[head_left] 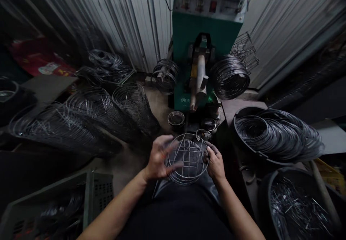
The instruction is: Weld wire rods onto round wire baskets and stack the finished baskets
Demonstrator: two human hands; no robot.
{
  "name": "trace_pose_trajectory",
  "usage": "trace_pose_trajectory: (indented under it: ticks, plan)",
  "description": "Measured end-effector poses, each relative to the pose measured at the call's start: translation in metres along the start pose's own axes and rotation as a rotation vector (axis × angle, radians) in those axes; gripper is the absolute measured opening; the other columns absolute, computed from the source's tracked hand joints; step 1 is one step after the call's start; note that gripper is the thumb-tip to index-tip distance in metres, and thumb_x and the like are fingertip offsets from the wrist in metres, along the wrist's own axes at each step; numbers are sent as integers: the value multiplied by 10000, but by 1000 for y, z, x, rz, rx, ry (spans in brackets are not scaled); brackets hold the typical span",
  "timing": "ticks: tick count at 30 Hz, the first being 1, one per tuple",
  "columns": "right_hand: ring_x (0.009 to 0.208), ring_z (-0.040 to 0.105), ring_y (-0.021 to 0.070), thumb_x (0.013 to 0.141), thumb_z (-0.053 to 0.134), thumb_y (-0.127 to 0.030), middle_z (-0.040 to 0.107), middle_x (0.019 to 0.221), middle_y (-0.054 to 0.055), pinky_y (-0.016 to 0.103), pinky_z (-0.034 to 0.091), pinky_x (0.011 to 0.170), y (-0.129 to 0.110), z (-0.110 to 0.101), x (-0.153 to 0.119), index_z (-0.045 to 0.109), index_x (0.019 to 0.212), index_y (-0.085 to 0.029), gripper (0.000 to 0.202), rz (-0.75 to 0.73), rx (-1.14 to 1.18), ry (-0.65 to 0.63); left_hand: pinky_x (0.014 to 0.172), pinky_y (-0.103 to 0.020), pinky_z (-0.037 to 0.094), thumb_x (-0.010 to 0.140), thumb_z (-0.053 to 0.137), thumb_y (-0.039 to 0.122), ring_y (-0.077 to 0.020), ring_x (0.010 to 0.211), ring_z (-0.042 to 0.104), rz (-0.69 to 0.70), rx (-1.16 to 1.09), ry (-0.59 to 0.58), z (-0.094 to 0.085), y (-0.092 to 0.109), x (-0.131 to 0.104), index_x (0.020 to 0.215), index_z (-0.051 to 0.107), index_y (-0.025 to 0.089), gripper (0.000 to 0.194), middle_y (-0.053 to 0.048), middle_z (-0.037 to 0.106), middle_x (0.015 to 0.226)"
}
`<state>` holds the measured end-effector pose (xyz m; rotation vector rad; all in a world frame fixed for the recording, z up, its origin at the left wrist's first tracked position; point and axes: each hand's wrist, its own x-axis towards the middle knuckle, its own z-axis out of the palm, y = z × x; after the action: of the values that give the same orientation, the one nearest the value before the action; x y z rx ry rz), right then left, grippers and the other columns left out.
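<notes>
A round wire rack [189,159] with crossing bars inside its ring is in front of my body, over my lap. More wire rings show just beneath it. My right hand [215,160] grips the right side of its rim, fingers bent around the wire. At the left side, my left hand [163,159] is spread open and blurred by motion, its thumb and fingers over the rack's edge. Beyond the rack stands a green welding machine [180,31], with its metal electrode arm [200,74] pointing down toward me.
Rings hang on both sides of the machine, a thick bundle [229,78] at right. Stacked wire baskets [135,106] stand left, above a green crate [88,200]. At right are a tub of wire rings [236,135] and a bucket of short wires [266,196].
</notes>
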<state>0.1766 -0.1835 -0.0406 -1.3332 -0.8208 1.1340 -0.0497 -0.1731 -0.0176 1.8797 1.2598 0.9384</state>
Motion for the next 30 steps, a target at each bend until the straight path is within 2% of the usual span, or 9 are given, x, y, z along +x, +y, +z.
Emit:
trace_pose_trajectory:
  ticks: [2, 5, 8, 12, 14, 18, 21, 25, 30]
  plan:
    - [407, 368, 66, 716, 620, -407, 433, 535, -69, 189, 301, 391, 7, 3, 3, 624, 968, -193, 330, 90, 133, 2, 1019, -431, 334, 732, 569, 594, -283, 1181, 464, -232, -174, 135, -1, -16, 12, 1285, 484, 193, 688, -105, 553, 1227]
    - [422, 373, 59, 701, 642, -398, 436, 553, -73, 182, 307, 401, 16, 7, 7, 621, 957, -197, 326, 129, 168, -1, 990, -393, 373, 797, 480, 572, -267, 1122, 524, -496, -322, 33, 11, -39, 27, 1224, 530, 129, 617, -126, 593, 1179]
    - [426, 377, 65, 710, 634, -414, 452, 563, -67, 185, 306, 398, 20, 8, 9, 623, 989, -201, 351, 149, 132, -3, 991, -387, 377, 739, 587, 495, -273, 1084, 546, -482, -272, -102, 21, -49, 32, 1037, 646, 147, 462, -109, 632, 1118]
    - [444, 409, 86, 742, 605, -438, 463, 557, -50, 197, 321, 401, -1, 3, 8, 641, 1015, -199, 365, 125, 17, -36, 923, -374, 431, 748, 587, 417, -240, 974, 585, -358, -242, -49, 8, -27, 33, 946, 678, 176, 325, -72, 657, 986]
    - [511, 485, 113, 775, 586, -430, 508, 591, -20, 218, 386, 453, -24, -3, 5, 677, 965, -215, 301, 0, -144, -89, 884, -348, 450, 768, 581, 411, -213, 927, 585, -236, -177, 41, -8, -7, 32, 978, 678, 197, 314, -58, 640, 954]
    - [742, 601, 178, 764, 618, -347, 617, 817, 52, 272, 485, 640, -59, -20, -2, 734, 853, -277, 162, -467, -530, -216, 760, -298, 487, 783, 585, 399, -172, 786, 589, -91, -186, 138, -34, 21, 24, 950, 689, 220, 266, -36, 625, 831]
    - [696, 613, 164, 798, 558, -311, 648, 845, 65, 256, 481, 601, -57, -33, 0, 742, 872, -303, 198, -661, -735, -364, 781, -314, 489, 722, 656, 352, -196, 840, 614, -258, -494, 56, -38, 20, 18, 942, 679, 186, 277, -59, 663, 873]
    - [633, 595, 155, 826, 491, -295, 695, 879, 49, 255, 459, 575, -32, -46, 6, 737, 910, -308, 261, -647, -997, -476, 697, -269, 486, 634, 716, 292, -183, 818, 625, -514, -882, 3, -26, -1, 15, 1131, 585, 154, 532, -90, 663, 952]
    - [594, 572, 146, 808, 453, -209, 694, 977, 28, 257, 435, 569, -12, -62, 3, 723, 945, -317, 322, -642, -1142, -552, 722, -292, 487, 694, 684, 390, -169, 760, 622, -577, -704, -25, 2, -25, 13, 1220, 518, 125, 612, -51, 664, 832]
